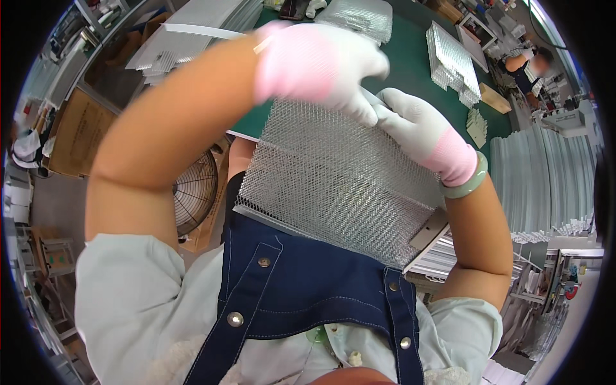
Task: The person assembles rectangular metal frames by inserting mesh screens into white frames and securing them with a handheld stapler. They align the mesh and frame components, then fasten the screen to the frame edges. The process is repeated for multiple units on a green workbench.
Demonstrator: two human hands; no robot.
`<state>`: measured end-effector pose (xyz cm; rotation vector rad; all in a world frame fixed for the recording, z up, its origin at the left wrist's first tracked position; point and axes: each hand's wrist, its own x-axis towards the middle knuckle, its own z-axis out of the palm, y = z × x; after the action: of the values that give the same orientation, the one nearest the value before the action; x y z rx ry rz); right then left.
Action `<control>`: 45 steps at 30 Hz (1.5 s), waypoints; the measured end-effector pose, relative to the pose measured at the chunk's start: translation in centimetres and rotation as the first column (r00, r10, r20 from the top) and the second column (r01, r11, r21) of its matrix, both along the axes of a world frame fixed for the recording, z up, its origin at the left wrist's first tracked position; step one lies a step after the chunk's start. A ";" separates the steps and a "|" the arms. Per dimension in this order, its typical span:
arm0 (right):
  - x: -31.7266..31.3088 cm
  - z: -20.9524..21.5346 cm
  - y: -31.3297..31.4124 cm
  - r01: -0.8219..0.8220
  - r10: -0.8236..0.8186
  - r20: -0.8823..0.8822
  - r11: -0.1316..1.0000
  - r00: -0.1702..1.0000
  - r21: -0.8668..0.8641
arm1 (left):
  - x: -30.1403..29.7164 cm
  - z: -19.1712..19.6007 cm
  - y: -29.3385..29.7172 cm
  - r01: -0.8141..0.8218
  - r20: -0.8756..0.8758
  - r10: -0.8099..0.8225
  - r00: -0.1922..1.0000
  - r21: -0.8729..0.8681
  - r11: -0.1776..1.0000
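Observation:
A silvery metal mesh panel (340, 173) leans against my apron, its far edge on the green table. Above that far edge, my left hand (340, 67), in a white glove with a pink cuff, is closed with thumb and fingers bent together. Right beside it, my right hand (414, 122), gloved the same way, pinches with thumb and forefinger. A thin greyish strip (370, 96) shows between the two hands; its kind is too small to make out. A pale green bangle (467, 183) circles my right wrist.
Beyond the hands, the green table (407, 58) bears a mesh stack (359, 18) and a silvery panel stack (450, 63). Long pale strips (545, 176) are piled at the right. On the left stand a floor fan (194, 192) and a cardboard box (80, 131). Another person (526, 74) works at the far right.

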<state>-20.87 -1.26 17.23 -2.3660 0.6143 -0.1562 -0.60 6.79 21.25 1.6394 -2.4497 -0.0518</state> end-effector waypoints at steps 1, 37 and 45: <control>0.0 0.5 0.0 -0.039 0.037 0.039 0.998 0.999 0.041 | -1.0 2.5 -0.6 -0.165 0.124 0.121 0.985 0.467 0.869; -1.5 -2.6 0.8 0.000 -0.009 -0.049 0.985 0.999 -0.172 | 3.3 -7.6 1.8 -0.039 0.108 0.046 0.993 -0.069 0.997; -1.3 -4.9 0.8 0.005 -0.023 -0.045 0.936 0.999 -0.352 | 3.4 -7.8 1.3 -0.096 0.122 0.082 0.989 0.112 0.989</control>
<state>-22.16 -0.46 12.31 -2.7190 0.6724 -0.2323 2.79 8.12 13.48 1.8501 -2.4982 -0.0904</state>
